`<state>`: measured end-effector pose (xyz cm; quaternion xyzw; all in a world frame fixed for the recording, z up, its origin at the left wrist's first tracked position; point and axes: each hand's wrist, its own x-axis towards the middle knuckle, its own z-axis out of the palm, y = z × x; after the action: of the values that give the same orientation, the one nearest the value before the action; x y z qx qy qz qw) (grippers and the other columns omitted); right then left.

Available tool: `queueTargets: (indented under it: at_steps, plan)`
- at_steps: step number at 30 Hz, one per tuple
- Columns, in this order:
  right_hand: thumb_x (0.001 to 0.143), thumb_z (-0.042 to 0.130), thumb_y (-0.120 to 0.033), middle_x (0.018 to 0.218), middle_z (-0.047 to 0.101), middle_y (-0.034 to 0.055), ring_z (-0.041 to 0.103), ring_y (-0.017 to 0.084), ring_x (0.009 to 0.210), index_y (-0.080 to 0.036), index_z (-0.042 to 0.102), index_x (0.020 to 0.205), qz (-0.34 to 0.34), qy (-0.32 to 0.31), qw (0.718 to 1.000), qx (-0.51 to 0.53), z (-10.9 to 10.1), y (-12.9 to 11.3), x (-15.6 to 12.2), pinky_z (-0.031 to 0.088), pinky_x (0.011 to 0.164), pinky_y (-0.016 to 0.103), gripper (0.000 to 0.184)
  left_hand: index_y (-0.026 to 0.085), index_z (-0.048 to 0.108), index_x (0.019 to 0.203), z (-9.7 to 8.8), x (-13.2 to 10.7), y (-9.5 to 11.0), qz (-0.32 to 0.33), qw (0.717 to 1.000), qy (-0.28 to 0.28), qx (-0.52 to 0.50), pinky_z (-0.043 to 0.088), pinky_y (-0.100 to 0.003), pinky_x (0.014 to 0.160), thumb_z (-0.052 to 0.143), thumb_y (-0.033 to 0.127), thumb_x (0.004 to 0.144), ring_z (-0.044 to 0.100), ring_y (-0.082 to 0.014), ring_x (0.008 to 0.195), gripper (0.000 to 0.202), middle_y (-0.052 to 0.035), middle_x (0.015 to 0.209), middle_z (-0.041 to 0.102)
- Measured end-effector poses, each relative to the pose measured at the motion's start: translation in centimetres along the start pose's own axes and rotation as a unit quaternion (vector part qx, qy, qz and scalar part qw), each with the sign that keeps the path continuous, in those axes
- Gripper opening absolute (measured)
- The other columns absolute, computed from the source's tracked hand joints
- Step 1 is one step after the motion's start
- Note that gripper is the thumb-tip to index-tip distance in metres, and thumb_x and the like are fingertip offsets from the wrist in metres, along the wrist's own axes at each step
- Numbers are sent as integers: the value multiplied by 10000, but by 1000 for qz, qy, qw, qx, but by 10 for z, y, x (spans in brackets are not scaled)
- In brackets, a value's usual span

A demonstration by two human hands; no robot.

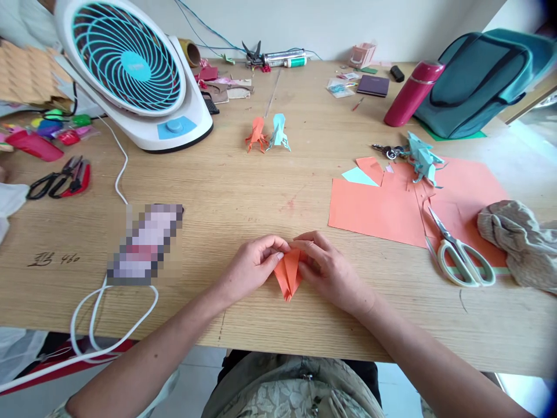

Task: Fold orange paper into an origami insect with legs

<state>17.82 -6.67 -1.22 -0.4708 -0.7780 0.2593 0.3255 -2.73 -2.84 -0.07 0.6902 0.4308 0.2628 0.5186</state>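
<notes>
Between my two hands, near the table's front edge, is a folded piece of orange paper (pixel 288 275). It narrows to a point towards me, with pleats running down its middle. My left hand (pixel 255 264) pinches its upper left corner between thumb and fingers. On the other side my right hand (pixel 329 270) grips the upper right edge, fingers curled over the top. Parts of the paper's upper edge are hidden behind the fingers. Farther back stand two small folded paper figures, one orange (pixel 257 133) and one light blue (pixel 279 131).
To the right lie orange paper sheets (pixel 369 203), scissors (pixel 463 255), a light blue folded figure (pixel 422 158) and a crumpled cloth (pixel 522 238). A pink flask (pixel 413 96) stands by a teal bag (pixel 478 81). Leftward are a fan (pixel 134 69), a blurred phone (pixel 145 244) and a white cable (pixel 93 319).
</notes>
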Motion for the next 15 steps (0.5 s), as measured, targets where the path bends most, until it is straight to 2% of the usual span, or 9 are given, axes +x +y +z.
queueTargets:
  at_steps: [4, 7, 9, 12, 14, 15]
  plan:
    - [927, 535, -77, 940, 641, 45, 637, 161, 795, -219, 680, 1076, 7, 24, 999, -25, 2, 0, 1, 534, 727, 293, 252, 193, 663, 1013, -1, -5, 6, 27, 999, 22, 11, 553, -312, 879, 464, 378, 1020, 695, -201, 975, 272, -46, 981, 733]
    - [951, 530, -120, 860, 607, 29, 589, 134, 690, -210, 659, 943, 19, 59, 997, -40, 2, -1, 1, 477, 630, 251, 157, 204, 642, 1137, -3, -8, 11, 23, 999, 36, 15, 551, -354, 945, 401, 469, 1044, 681, -231, 1088, 370, -73, 1113, 734]
    - [956, 520, -126, 846, 586, 23, 554, 124, 644, -209, 633, 928, 23, 72, 996, -51, 2, -1, 1, 444, 591, 244, 143, 205, 591, 1256, -2, -8, 12, 10, 1000, 23, 11, 568, -372, 937, 441, 488, 1030, 685, -243, 1108, 392, -97, 1189, 722]
    - [965, 501, -126, 844, 567, 22, 525, 126, 633, -208, 603, 937, 23, 80, 995, -63, 3, -2, 0, 421, 584, 249, 134, 204, 489, 1390, 3, -6, 9, 22, 999, 13, 32, 593, -392, 924, 660, 406, 925, 703, -255, 1099, 535, -126, 1246, 704]
    - [958, 496, -121, 820, 551, 13, 509, 130, 631, -215, 569, 900, 30, 88, 994, -57, 3, -2, 0, 410, 583, 252, 132, 228, 456, 1433, 8, -5, 4, 52, 990, 54, 117, 545, -442, 1037, 786, 247, 803, 652, -272, 1210, 712, -126, 1355, 644]
    - [951, 499, -122, 801, 543, 6, 503, 132, 631, -221, 540, 863, 36, 94, 994, -50, 3, -2, 0, 404, 582, 252, 138, 241, 446, 1446, 9, -5, 2, 74, 984, 69, 148, 523, -455, 1075, 759, 165, 803, 627, -268, 1254, 719, -120, 1398, 614]
